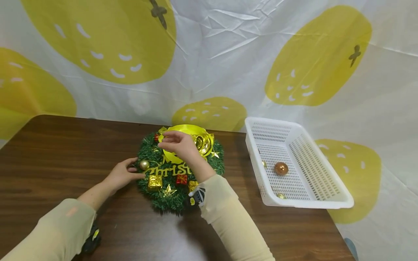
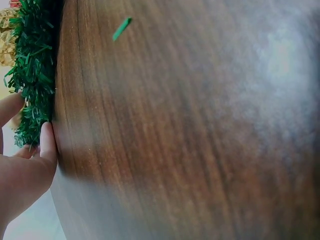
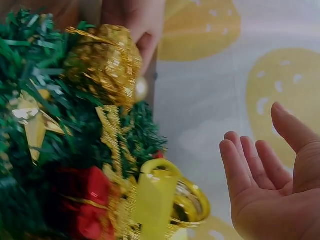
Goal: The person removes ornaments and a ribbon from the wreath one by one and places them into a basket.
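Note:
A green tinsel Christmas wreath (image 1: pixel 173 203) lies on the table. It bears gold lettering (image 1: pixel 169 170), a gold ball (image 1: pixel 144 165), foil gift boxes (image 1: pixel 155 182) and a gold star (image 1: pixel 168 190). A yellow ribbon (image 1: pixel 186 128) and gold bells (image 1: pixel 205 144) sit at its far side. With fingers on either side of the tinsel, my left hand (image 1: pixel 122 174) holds the wreath's left edge. Above the ribbon hovers my right hand (image 1: pixel 179 145), its fingers loosely extended. Nothing shows in its palm (image 3: pixel 270 210) in the right wrist view.
To the wreath's right stands a white perforated basket (image 1: pixel 313 163), holding a copper ball (image 1: pixel 281 168) and small gold balls (image 1: pixel 281 196). A patterned cloth (image 1: pixel 215 54) hangs behind the brown table (image 1: pixel 81 145). One green tinsel scrap (image 2: pixel 122 28) lies on the tabletop.

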`<state>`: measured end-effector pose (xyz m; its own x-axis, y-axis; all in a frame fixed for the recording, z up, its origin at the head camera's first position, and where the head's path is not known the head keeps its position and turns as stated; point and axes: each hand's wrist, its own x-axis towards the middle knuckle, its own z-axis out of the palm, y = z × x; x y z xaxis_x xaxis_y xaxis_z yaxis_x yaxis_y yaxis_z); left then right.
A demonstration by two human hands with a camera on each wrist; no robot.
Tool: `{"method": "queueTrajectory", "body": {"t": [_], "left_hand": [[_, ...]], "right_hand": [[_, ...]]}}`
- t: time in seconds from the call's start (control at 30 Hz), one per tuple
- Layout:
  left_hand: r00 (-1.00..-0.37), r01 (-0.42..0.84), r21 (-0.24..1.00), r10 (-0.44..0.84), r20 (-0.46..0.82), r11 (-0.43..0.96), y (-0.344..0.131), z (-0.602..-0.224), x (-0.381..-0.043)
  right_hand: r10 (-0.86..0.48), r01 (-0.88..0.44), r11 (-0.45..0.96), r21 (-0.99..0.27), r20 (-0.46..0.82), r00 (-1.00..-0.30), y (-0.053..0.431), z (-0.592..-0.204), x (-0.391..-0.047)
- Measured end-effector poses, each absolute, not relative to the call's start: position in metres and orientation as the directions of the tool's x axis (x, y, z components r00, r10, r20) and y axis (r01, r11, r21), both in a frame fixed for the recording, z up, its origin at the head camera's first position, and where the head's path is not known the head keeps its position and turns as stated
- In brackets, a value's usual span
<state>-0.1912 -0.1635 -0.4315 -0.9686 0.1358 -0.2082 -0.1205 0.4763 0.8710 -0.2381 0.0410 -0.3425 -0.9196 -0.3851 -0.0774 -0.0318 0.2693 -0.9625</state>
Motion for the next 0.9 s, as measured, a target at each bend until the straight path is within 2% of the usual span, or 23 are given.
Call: {"method": "queueTrajectory", "body": {"t": [0.47,0.9], "left_hand": [[-0.972,-0.116,0.877,0.128,-0.197,0.466,-0.163,-0.433,-0.19],[-0.972,-0.121,0.884,0.125,-0.196,0.451,-0.162,-0.431,-0.189]], "right_hand": [[-0.439,-0.044,0.366,-0.93,-0.131,-0.889,0.021,-0.374,-0.237],[-0.461,-0.052,0.413,-0.909,-0.159,-0.873,0.008,-0.389,-0.239]]}}
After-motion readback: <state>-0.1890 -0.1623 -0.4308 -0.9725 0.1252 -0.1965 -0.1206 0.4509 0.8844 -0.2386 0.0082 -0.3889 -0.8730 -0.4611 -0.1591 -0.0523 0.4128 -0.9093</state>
